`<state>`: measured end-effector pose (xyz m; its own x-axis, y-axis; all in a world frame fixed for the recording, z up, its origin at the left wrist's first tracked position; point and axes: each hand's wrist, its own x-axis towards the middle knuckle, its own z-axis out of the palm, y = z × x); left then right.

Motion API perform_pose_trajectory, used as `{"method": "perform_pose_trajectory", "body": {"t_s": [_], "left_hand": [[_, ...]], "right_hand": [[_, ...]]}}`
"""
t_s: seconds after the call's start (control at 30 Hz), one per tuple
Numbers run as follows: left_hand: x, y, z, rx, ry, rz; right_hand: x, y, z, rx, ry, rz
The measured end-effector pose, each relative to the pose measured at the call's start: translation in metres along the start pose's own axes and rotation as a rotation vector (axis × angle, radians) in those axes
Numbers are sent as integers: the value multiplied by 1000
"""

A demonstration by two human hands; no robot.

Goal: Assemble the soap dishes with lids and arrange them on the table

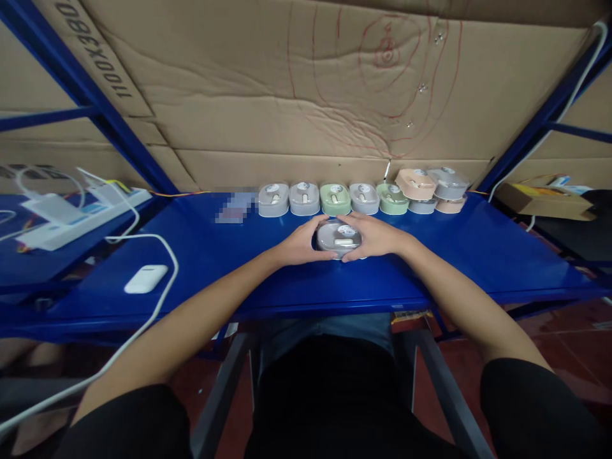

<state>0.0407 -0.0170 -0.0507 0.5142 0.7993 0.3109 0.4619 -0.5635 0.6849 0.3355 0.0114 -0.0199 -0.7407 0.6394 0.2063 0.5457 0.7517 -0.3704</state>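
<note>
A grey round-cornered case with a clear lid (338,237) sits at the middle of the blue table, a white label and a small pale bar showing on its top. My left hand (306,243) curves around its left side, thumb at the near edge. From the right, my right hand (377,236) wraps the other side in the same way. Just behind them stands a row of similar cases, among them a green case (335,200) and a grey case (305,199). A peach case (415,183) lies on top of others at the right end.
A white earbud case (146,278) rests on the left of the blue table (205,255), beside a white cable (174,261). Farther left is a white power strip (86,220). Cardboard (239,83) walls off the back. A cardboard box (545,201) stands at the right.
</note>
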Motion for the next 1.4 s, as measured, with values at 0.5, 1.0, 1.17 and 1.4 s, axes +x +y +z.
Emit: {"method": "perform_pose_trajectory", "body": {"t_s": [0.5,1.0,1.17,1.4], "left_hand": [[0,5,-8,-32,-10,-5],[-1,-10,-41,1,-123,-120],[-1,-7,-41,-23,-129,-113],[-2,-8,-44,27,-126,-81]], "right_hand": [[-6,11,-5,128,28,4],[2,19,29,160,110,-178],[3,16,33,127,141,-142],[1,10,10,66,151,-138]]}}
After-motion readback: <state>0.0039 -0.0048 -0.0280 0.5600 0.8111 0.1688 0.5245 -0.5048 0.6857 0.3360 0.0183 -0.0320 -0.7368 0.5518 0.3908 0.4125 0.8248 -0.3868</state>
